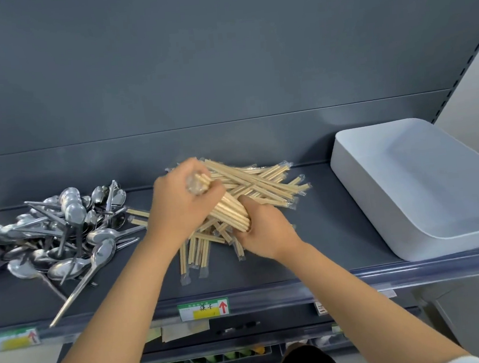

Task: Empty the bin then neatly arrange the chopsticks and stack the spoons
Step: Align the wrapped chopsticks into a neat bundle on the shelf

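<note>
A loose pile of wrapped wooden chopsticks lies in the middle of the grey shelf. My left hand grips the upper end of a bundle of chopsticks lifted from the pile. My right hand holds the lower end of that same bundle, fingers curled round it. A jumbled heap of metal spoons lies at the shelf's left. The white bin stands at the right, nothing inside it.
The shelf's back wall rises right behind the piles. One long spoon handle sticks out toward the front edge. Price labels line the shelf front, and lower shelves with goods show below.
</note>
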